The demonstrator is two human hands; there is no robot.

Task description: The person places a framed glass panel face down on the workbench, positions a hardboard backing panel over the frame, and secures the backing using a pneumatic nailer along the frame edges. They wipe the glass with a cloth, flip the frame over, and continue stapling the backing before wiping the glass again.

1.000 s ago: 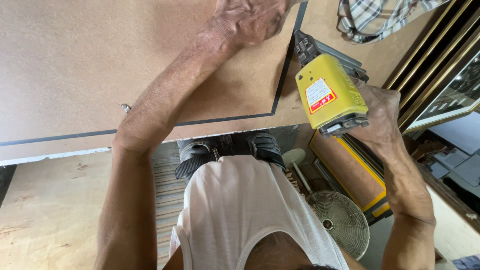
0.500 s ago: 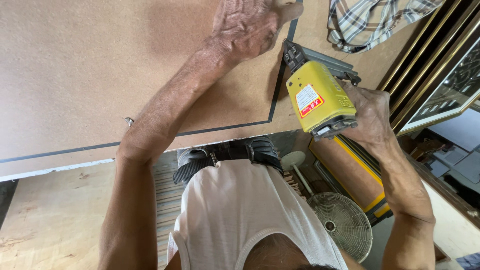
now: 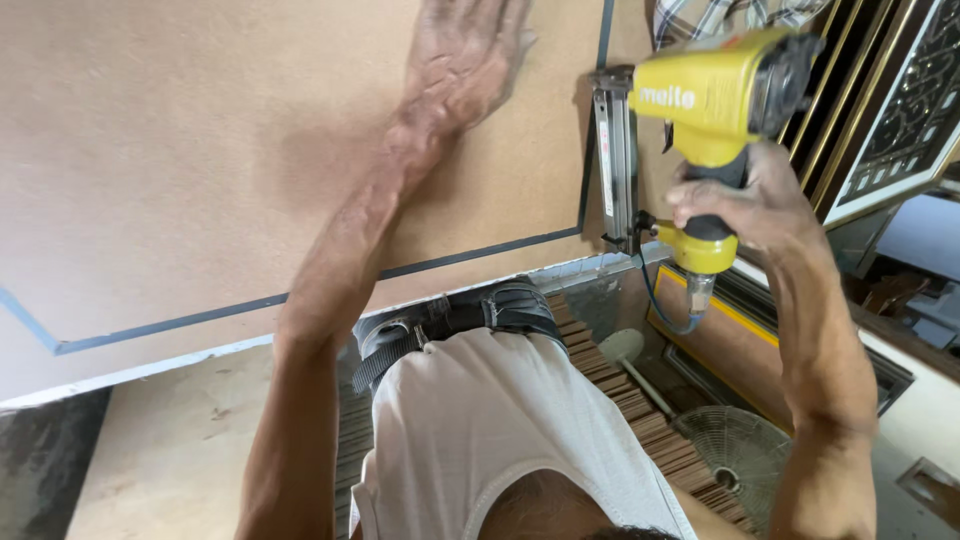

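Fingers (image 3: pixel 725 195) wrap nail gun (image 3: pixel 700 110) grip; left hand (image 3: pixel 465 60) flat — backing board (image 3: pixel 180 150).

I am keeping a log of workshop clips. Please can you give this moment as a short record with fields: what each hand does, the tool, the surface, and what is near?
left hand: left hand pressed flat, fingers spread, on the brown board
right hand: right hand gripping the handle of the yellow nail gun
tool: its metal magazine runs along the board's right edge
surface: board with a dark strip bordering it
nearby: round fan grille and gold picture frames at right
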